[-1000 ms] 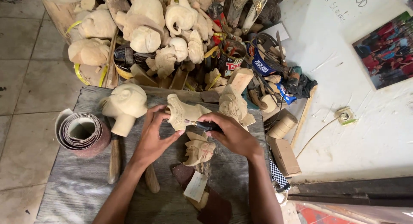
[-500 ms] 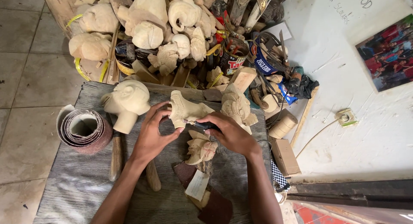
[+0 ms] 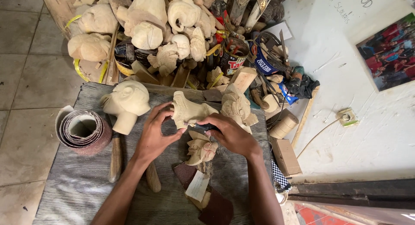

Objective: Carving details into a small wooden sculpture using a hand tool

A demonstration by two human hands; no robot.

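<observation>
My left hand (image 3: 156, 132) grips a pale carved wooden figure (image 3: 188, 110) held over the grey board (image 3: 73, 181). My right hand (image 3: 231, 134) is closed on a small dark tool (image 3: 202, 127) pressed against the underside of that figure. Just below the hands lies another small carving (image 3: 201, 149). A pale carved head (image 3: 126, 102) stands to the left of my left hand, and a detailed carving (image 3: 237, 106) sits to the right.
A roll of sandpaper (image 3: 82, 130) lies at the board's left edge. Wooden tool handles (image 3: 115, 156) and sandpaper scraps (image 3: 203, 194) lie on the board. A pile of unfinished carvings (image 3: 142, 22), cans and tools (image 3: 255, 56) crowds the far side. Small boxes (image 3: 285, 156) sit at the right.
The view has shifted slightly. Both hands stay on the carved figure, with the right hand's tool working at nearly the same spot.
</observation>
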